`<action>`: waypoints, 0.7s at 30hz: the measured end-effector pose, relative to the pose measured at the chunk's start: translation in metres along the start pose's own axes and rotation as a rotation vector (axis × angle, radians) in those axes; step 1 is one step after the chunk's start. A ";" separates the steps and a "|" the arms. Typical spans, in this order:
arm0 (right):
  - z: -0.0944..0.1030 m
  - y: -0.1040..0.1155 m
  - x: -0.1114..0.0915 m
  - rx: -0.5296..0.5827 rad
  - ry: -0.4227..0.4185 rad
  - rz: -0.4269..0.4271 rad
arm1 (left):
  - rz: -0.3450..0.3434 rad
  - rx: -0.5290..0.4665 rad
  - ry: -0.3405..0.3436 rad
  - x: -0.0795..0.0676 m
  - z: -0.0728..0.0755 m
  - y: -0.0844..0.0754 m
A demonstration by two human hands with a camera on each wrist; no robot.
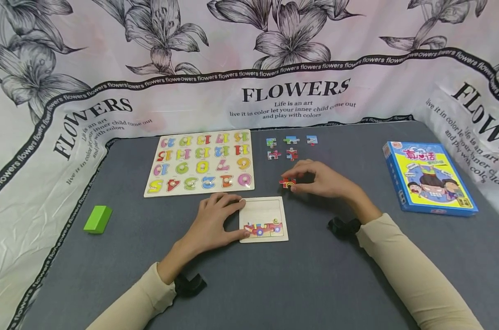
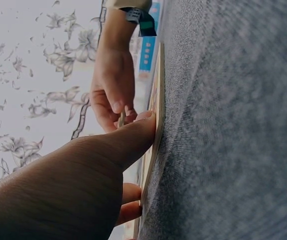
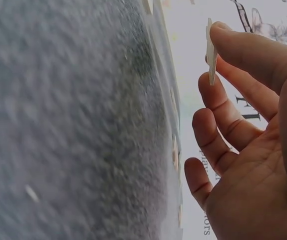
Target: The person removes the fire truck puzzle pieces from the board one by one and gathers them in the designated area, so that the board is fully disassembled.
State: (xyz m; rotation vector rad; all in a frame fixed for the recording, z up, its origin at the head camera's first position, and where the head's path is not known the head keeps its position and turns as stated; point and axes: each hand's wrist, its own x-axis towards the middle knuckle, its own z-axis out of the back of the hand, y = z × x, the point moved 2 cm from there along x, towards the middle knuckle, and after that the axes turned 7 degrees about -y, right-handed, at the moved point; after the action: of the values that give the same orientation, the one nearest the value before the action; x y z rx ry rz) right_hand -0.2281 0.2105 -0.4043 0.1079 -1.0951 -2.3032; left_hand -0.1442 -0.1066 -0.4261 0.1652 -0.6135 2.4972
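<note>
My left hand (image 1: 212, 222) holds a small square wooden puzzle tray (image 1: 260, 208) by its left side, thumb at the near corner and fingertips at the far one. Assembled jigsaw pieces (image 1: 263, 229) with a red vehicle picture fill the tray's lower part; its upper part is bare wood. Just beyond the tray's far right corner, my right hand (image 1: 321, 178) pinches a red and yellow jigsaw piece (image 1: 288, 183) between thumb and fingers. The right wrist view shows this piece (image 3: 211, 52) edge-on, raised off the cloth, with the other fingers loosely curled.
Several loose jigsaw pieces (image 1: 291, 140) lie in two rows beyond my right hand. A wooden number board (image 1: 150, 190) lies beyond my left hand. The green block (image 1: 98, 219) is at far left, and a blue and yellow box (image 1: 432, 178) at right. Flowered cloth (image 1: 191, 105) hangs behind.
</note>
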 end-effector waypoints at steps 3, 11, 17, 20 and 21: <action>0.004 -0.003 0.002 -0.004 -0.019 -0.009 | 0.000 0.001 -0.002 0.000 0.000 0.000; 0.016 -0.017 0.005 -0.041 -0.042 -0.063 | 0.007 -0.002 0.006 -0.001 0.000 0.000; 0.026 -0.025 0.007 -0.076 -0.055 -0.087 | 0.005 0.004 0.003 -0.002 0.000 0.000; 0.031 -0.030 0.007 -0.103 -0.073 -0.098 | 0.001 0.010 0.001 -0.002 0.000 0.001; 0.032 -0.031 0.007 -0.113 -0.077 -0.101 | 0.000 0.011 0.000 -0.002 0.000 0.001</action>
State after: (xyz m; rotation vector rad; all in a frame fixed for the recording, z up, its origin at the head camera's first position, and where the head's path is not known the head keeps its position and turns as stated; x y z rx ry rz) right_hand -0.2589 0.2442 -0.4045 0.0312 -1.0160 -2.4724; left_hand -0.1432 -0.1078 -0.4270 0.1694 -0.6005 2.5009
